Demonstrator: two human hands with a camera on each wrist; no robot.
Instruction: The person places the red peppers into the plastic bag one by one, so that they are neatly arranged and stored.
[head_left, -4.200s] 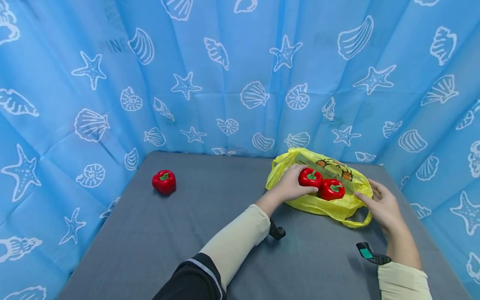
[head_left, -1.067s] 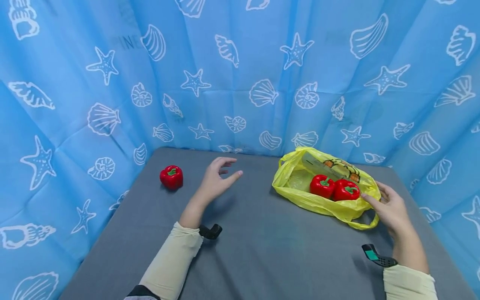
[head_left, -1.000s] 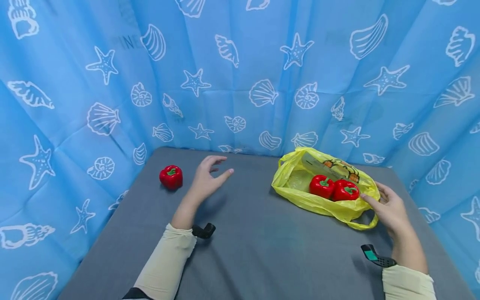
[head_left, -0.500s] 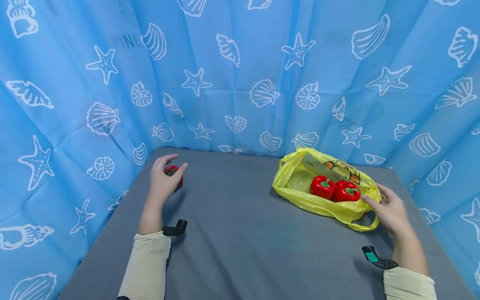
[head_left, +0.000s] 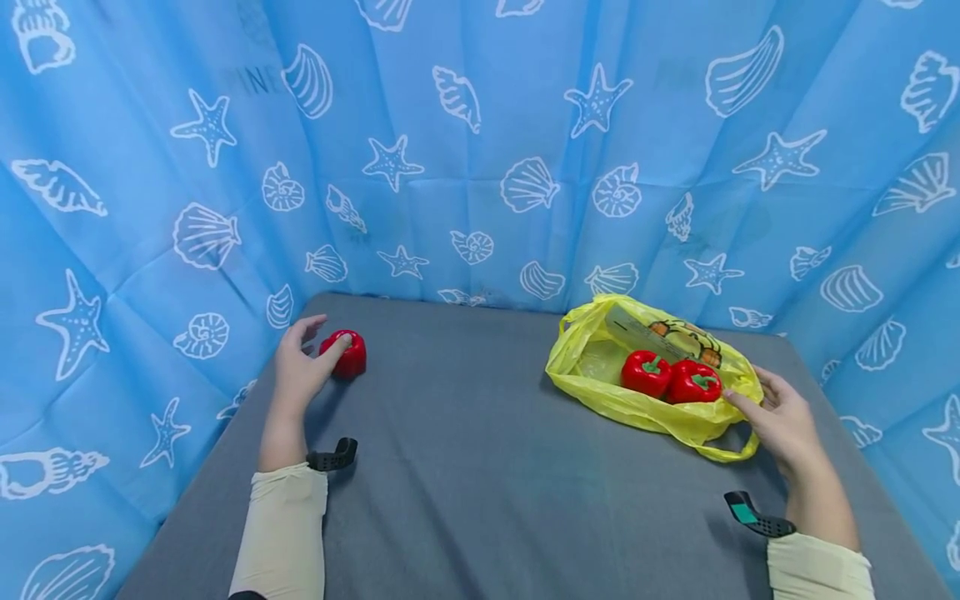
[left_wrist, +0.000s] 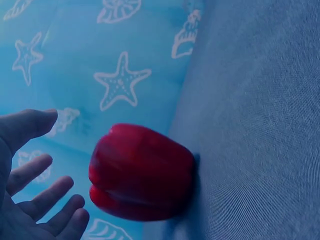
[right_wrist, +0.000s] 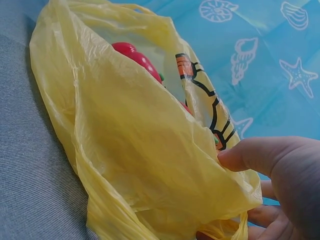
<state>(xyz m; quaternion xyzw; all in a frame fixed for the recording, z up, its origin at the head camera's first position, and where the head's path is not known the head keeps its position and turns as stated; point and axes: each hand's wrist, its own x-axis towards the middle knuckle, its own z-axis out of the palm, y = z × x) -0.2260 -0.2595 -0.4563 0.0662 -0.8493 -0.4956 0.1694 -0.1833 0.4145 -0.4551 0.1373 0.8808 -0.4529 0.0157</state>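
Note:
In the head view a red bell pepper (head_left: 352,360) stands at the table's far left. My left hand (head_left: 296,377) is over its near left side, thumb and fingers spread. The left wrist view shows a gap between that hand (left_wrist: 25,215) and the pepper (left_wrist: 142,175). On the right lies a yellow plastic bag (head_left: 588,393), its mouth held wide. Two more red bell peppers, one (head_left: 642,377) beside the other (head_left: 690,387), rest inside. My right hand (head_left: 783,421) pinches the bag's right rim, thumb inside and fingers outside; the bag (right_wrist: 125,130) partly hides its fingers.
A grey cloth covers the table (head_left: 487,450). Behind it and along both sides hangs a blue curtain (head_left: 480,133) with white shells and starfish. One handle loop (head_left: 723,454) of the bag droops toward the front.
Earlier my left hand was at a pepper in the bag. It has since moved left, away from the bag, to the lone pepper. My right hand stays at the bag's rim.

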